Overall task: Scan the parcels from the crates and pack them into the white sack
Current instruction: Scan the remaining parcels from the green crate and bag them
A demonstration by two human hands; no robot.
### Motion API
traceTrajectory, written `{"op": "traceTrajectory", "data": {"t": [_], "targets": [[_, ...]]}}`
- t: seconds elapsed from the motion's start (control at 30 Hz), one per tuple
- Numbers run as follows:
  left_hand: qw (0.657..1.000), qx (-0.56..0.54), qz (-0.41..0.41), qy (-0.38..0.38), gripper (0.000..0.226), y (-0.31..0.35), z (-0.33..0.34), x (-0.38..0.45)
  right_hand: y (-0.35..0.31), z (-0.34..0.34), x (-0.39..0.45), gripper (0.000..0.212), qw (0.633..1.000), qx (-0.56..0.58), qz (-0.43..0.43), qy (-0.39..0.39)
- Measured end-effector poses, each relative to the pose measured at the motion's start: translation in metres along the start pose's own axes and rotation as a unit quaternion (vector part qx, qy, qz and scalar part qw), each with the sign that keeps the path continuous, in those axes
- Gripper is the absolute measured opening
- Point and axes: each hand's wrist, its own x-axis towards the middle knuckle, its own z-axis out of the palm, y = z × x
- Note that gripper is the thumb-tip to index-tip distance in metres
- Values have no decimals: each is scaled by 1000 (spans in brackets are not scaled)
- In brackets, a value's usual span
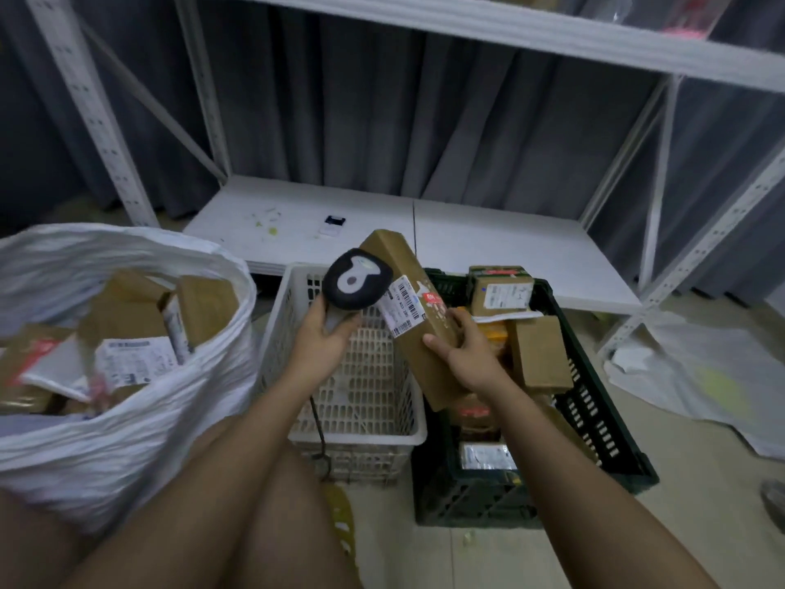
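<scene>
Cardboard parcel (418, 316) in right hand (465, 348); scanner (356, 284) in left hand (325, 340).

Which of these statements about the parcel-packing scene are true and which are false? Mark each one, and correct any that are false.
1. The left hand holds the black and grey handheld barcode scanner. True.
2. The right hand holds a round white plastic bottle. False: it holds a long brown cardboard parcel with a white label.
3. The white woven sack already has parcels in it. True.
4. The white plastic lattice crate is piled full of boxes. False: no boxes show inside it, and its bare lattice floor is visible.
5. The dark green plastic crate holds several cardboard parcels. True.
6. The sack sits to the right of both crates. False: it is on the left.
</scene>
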Motion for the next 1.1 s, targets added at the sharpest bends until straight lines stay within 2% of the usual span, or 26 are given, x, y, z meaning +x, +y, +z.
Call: {"op": "traceTrajectory", "data": {"t": [0.2,0.37,0.63,0.73,0.83,0.87,0.9,0.97,1.03,1.1], "targets": [[992,6,42,121,39,55,-89,8,-101,37,8,67,995,53,-82,19],[983,19,44,176,31,67,-173,-24,-175,93,-5,65,984,92,-143,-51],[961,18,11,277,31,59,-295,-87,-250,221,-37,70,971,95,-166,-145],[953,5,-5,304,32,50,-324,-102,-263,261,-41,68,972,41,-175,-152],[944,3,-14,329,30,40,-344,-110,-273,291,-42,60,956,-119,-234,-131],[942,3,-16,335,30,37,-350,-111,-276,299,-41,57,933,-212,-273,-102],[940,-1,-18,341,31,34,-354,-112,-280,307,-39,57,890,-317,-320,-71],[934,-11,-22,357,30,29,-362,-111,-291,320,-36,60,781,-480,-398,-36],[927,-22,-29,372,31,25,-369,-108,-304,333,-32,60,696,-558,-452,-23],[924,-32,-37,379,32,22,-374,-103,-316,345,-25,59,650,-587,-482,-9]]}}
